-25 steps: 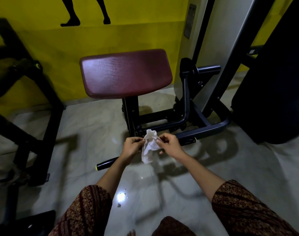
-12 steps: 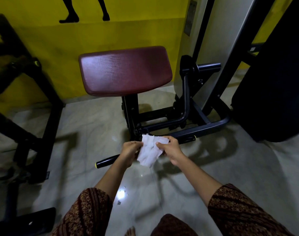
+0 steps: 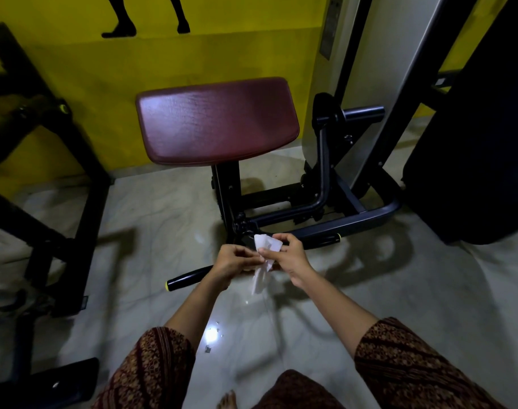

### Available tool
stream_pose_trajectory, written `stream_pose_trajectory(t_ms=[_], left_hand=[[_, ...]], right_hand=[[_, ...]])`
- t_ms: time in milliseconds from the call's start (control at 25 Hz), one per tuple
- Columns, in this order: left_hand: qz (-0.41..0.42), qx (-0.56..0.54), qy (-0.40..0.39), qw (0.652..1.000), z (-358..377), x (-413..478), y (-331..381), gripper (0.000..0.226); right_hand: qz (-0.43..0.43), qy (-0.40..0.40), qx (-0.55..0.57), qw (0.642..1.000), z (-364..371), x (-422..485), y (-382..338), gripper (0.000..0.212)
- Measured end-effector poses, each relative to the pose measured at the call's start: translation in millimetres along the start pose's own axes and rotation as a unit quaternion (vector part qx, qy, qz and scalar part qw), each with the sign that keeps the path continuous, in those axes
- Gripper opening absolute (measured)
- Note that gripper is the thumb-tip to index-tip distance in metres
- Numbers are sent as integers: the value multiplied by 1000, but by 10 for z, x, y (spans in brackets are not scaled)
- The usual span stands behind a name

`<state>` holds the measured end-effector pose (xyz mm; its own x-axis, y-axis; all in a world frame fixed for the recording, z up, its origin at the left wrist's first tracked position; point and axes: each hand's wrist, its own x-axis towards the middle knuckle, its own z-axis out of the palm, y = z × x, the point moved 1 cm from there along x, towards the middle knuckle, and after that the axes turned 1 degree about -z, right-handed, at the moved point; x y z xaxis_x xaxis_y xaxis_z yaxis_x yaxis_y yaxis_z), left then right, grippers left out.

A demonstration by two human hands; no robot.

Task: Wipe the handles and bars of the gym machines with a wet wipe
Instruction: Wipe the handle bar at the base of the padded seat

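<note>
Wipe (image 3: 267, 245) between left hand (image 3: 233, 261), right hand (image 3: 290, 257)

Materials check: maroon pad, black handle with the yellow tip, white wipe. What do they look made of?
Maroon pad: looks like vinyl or faux leather over padding; fine creases, soft sheen, rounded edges. Black handle: likely a low-sheen rubber or foam grip over a metal bar, yellow end cap; grip material unclear. White wipe: thin nonwoven sheet, crumpled, its tail hanging limp.

Middle of handle bar (image 3: 190, 279) hidden behind left hand (image 3: 232, 261), right hand (image 3: 291, 256) and wet wipe (image 3: 266, 245) — ends only visible. Wall silhouette (image 3: 120, 23) cut at top edge — legs only. Foot (image 3: 226, 401) cut at bottom edge.
</note>
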<state>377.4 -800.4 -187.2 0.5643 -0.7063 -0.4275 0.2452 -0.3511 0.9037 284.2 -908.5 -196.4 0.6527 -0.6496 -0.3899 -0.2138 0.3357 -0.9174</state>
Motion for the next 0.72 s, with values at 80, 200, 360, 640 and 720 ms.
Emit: stream_pose_trajectory(t_ms=[80,200,360,640,720], left_hand=[[1,1,11,1000,-12,12,4,9],[-9,-28,32,999,-37,34,-5,11],[-38,-68,85,993,-121,72,-37,15],[-33,-34,104,993,-100,116,-39,18],[-33,-32,109,993,-138,104,-42,16]], right_hand=[[0,7,7,1000,-14,11,3,45],[4,5,29,1000,-46,32,17,42],[5,39,34,999,-82,87,10,35],[47,14,-8,999,-16,49,15,76],[50,14,-16,999,-22,63,12,76]])
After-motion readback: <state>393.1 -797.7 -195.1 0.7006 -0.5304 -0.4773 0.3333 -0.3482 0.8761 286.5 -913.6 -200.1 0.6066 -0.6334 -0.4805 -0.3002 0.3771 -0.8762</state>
